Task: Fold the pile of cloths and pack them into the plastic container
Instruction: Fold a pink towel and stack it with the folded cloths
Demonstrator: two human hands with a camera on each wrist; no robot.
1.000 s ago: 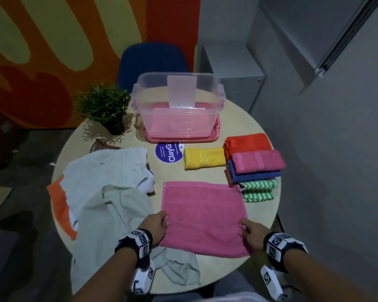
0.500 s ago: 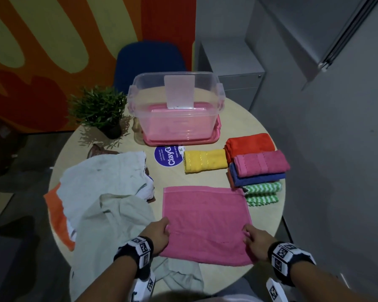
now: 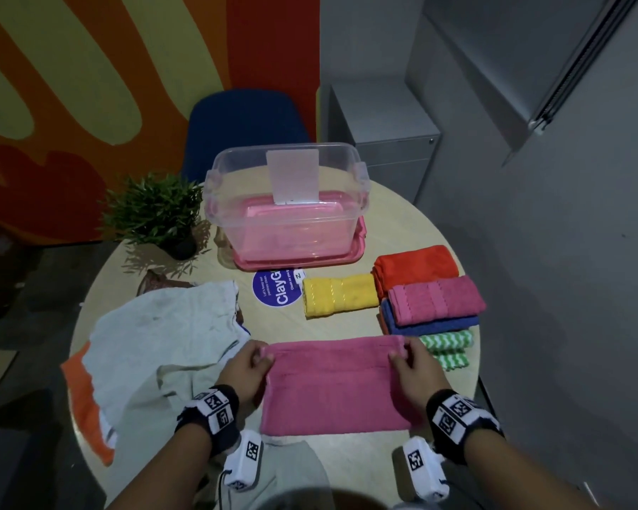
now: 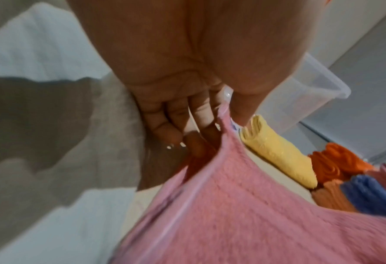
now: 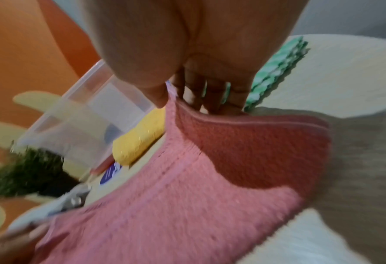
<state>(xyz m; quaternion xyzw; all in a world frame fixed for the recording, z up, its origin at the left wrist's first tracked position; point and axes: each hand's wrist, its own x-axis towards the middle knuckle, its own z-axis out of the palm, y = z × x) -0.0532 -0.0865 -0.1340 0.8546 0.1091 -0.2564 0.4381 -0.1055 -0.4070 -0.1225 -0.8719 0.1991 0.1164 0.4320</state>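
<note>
A pink cloth [image 3: 334,386] lies doubled over on the round table [image 3: 347,469] in front of me. My left hand [image 3: 249,364] pinches its far left corner between thumb and fingers [image 4: 223,114]. My right hand [image 3: 411,358] pinches the far right corner [image 5: 171,100]. The clear plastic container [image 3: 286,200] stands open at the back of the table on a pink lid [image 3: 354,254]. Folded cloths lie to the right: yellow [image 3: 339,294], orange [image 3: 415,266], pink [image 3: 435,300], blue [image 3: 431,323] and green-white zigzag [image 3: 446,349]. A pile of white, grey and orange cloths [image 3: 155,347] covers the left side.
A small potted plant [image 3: 155,211] stands at the back left beside the container. A round blue sticker [image 3: 275,292] is on the table in front of the container. A blue chair [image 3: 244,130] is behind the table and a grey cabinet [image 3: 383,141] to its right.
Both hands lifted the near corners of the flat pink cloth and carried them forward to its far edge, so the cloth is now doubled over to half its depth.
</note>
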